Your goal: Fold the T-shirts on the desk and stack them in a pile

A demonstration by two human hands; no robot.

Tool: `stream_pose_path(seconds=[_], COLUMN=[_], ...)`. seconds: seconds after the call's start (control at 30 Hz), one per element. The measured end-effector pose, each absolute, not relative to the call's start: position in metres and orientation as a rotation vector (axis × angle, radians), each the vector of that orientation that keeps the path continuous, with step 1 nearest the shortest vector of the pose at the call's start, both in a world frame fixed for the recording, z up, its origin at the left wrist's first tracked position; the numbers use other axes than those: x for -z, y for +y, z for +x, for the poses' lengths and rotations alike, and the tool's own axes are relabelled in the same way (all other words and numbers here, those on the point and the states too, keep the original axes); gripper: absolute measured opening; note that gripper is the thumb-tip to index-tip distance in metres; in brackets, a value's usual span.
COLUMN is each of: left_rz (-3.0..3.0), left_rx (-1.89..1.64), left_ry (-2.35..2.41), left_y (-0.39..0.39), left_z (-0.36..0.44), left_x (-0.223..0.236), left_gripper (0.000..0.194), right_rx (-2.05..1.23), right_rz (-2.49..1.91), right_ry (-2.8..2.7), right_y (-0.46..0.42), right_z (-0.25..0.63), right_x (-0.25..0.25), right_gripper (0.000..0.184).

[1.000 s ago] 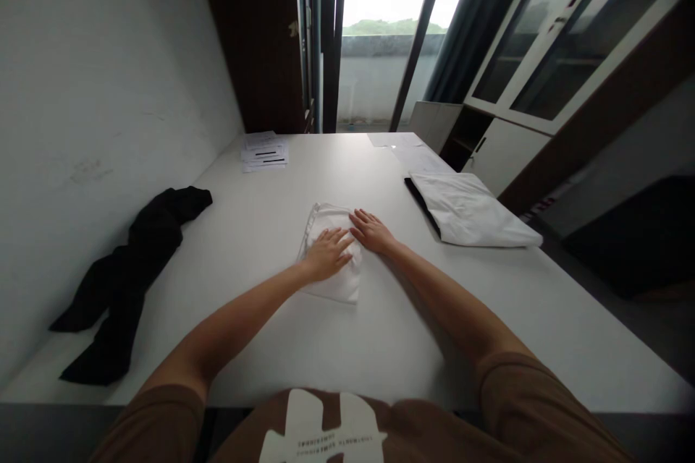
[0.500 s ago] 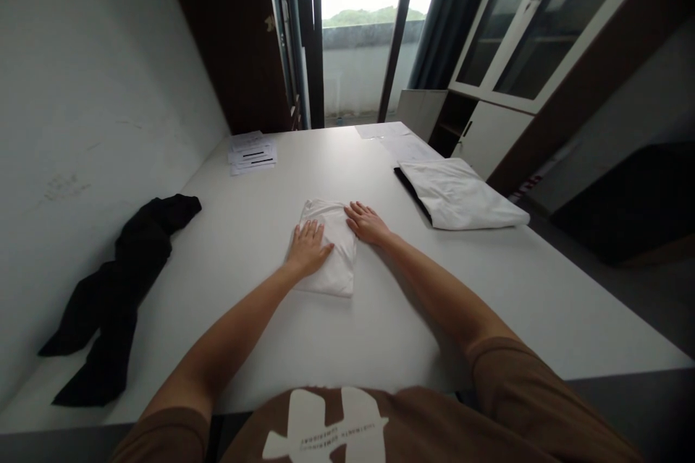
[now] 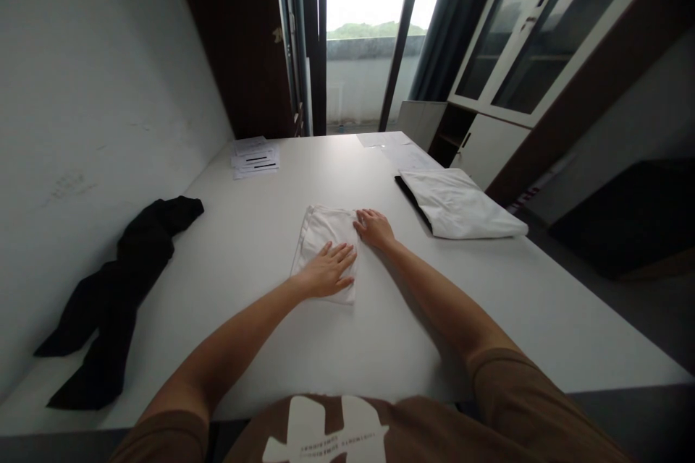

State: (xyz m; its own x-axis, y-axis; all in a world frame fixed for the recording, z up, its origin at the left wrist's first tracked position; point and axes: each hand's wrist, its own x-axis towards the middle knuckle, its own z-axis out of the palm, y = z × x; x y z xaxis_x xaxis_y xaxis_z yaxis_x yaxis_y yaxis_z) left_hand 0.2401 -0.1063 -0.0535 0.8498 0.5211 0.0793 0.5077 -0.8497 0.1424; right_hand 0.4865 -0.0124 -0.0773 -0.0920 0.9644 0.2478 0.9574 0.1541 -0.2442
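A small white folded cloth (image 3: 326,224), shaped as a flat rectangle, lies on the white table (image 3: 244,369) in front of me. My left hand (image 3: 327,269) rests flat on its lower right part, fingers apart and pointing right. At the cloth's upper right corner is my right hand (image 3: 374,227), its fingertips touching the edge and the palm on the tabletop. Its fingers are slightly bent and lie loosely outstretched. Part of the cloth is hidden under my left hand and wrist.
Crumpled black trousers (image 3: 130,282) lie at the left by the wall. A larger folded white cloth (image 3: 461,204), with something black under it, sits at the right edge. Papers (image 3: 255,158) lie at the back left, and a sheet (image 3: 384,139) at the far edge.
My left hand has slid to the right and towards me across the folded cloth, its fingers turning rightward. My right hand stays at the upper right corner, fingers slightly more bent.
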Motion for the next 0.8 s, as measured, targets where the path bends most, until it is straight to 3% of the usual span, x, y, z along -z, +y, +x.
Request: stream_pose_path(seconds=[0.4, 0.8], left_rz=[2.885, 2.807], left_rx=[-0.08, -0.35], left_ry=[0.488, 0.83], left_y=[-0.144, -0.132], left_z=[0.259, 0.256], left_x=[0.044, 0.038], left_gripper=[0.074, 0.053], right_rx=[0.027, 0.018], right_rz=[-1.868, -1.863], right_ry=[-2.041, -2.042], right_y=[-0.014, -0.011], right_z=[0.484, 0.488], right_x=[0.074, 0.078], right_gripper=[0.039, 0.041])
